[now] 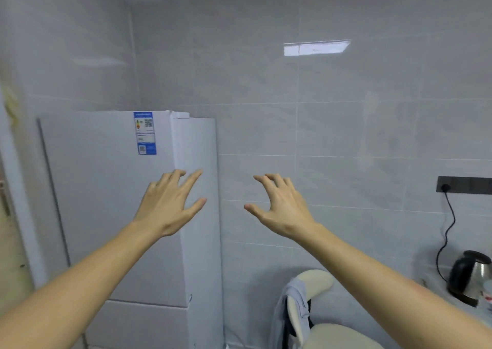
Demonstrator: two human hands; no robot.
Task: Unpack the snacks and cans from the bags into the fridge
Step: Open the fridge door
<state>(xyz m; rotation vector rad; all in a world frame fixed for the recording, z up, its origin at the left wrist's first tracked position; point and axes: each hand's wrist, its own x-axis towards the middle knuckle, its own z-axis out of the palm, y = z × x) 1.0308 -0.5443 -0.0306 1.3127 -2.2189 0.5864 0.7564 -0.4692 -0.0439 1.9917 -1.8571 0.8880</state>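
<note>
A white two-door fridge (106, 202) stands at the left against the tiled wall, both doors closed, a blue label near the top of its upper door. My left hand (167, 205) is raised in front of the upper door's right edge, fingers spread and holding nothing. My right hand (279, 207) is raised in front of the tiled wall to the right of the fridge, fingers loosely bent and empty. No bags, snacks or cans are in view.
A cream chair (319, 319) with a grey cloth draped over its back stands at the lower right. On a counter at the far right sits a black and steel kettle (470, 276), its cord running up to a wall socket strip (463, 185). A door frame (16, 189) lines the left edge.
</note>
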